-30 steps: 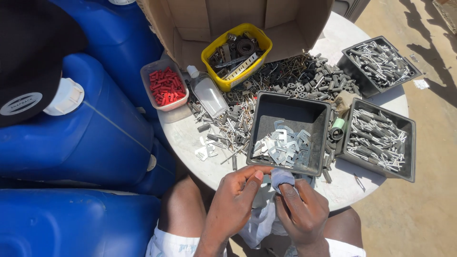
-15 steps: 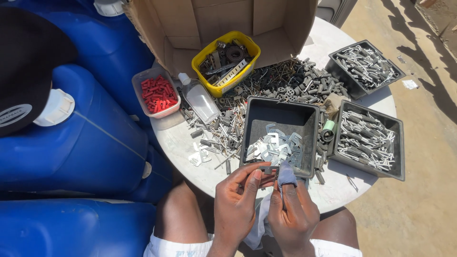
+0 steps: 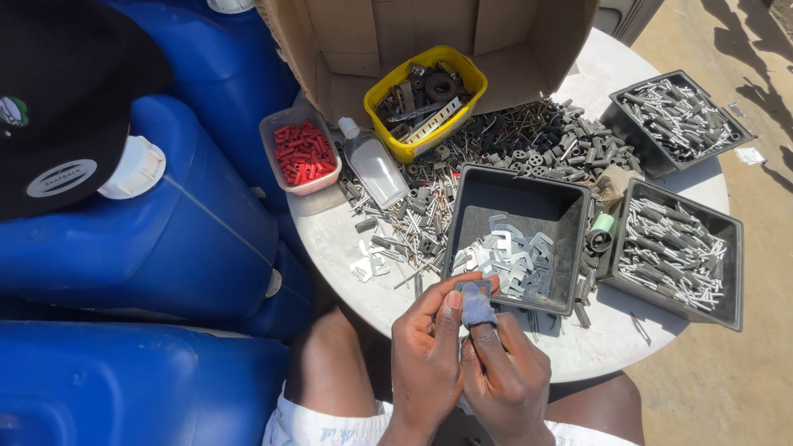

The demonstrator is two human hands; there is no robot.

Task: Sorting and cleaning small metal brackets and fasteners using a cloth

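- The person's left hand (image 3: 425,351) and right hand (image 3: 505,381) meet just off the near edge of the round white tabletop (image 3: 347,256), over the knees.
- The left hand's thumb and fingers are pinched on a small flat grey metal clip (image 3: 473,285); the right hand's fingers are curled shut, a finger wrapped in a small grey-blue cloth (image 3: 477,307) pressed against that clip.
- Just beyond the hands, a square dark grey plastic tray (image 3: 529,198) sits at the near edge, holding a heap of the same flat metal clips in its near half; its far half is bare.
- Left of that tray, loose screws and small metal parts (image 3: 405,227) spread toward the left edge, leaving a bare strip along the near-left rim.
- At the right edge, a second dark tray of silver metal pins (image 3: 676,256) lies just beside the first, with a pale green roll (image 3: 601,227) between them.
- Farther left, a clear tub of red plastic plugs (image 3: 302,153) and a tipped clear bottle (image 3: 372,165) lie near the left edge.
- At the far side stand a yellow plastic tub of dark metal parts (image 3: 425,99), an open brown cardboard box (image 3: 512,41) and a third dark tray of pins (image 3: 677,120).
- Large blue plastic jerrycans (image 3: 165,239) crowd the table's left side.
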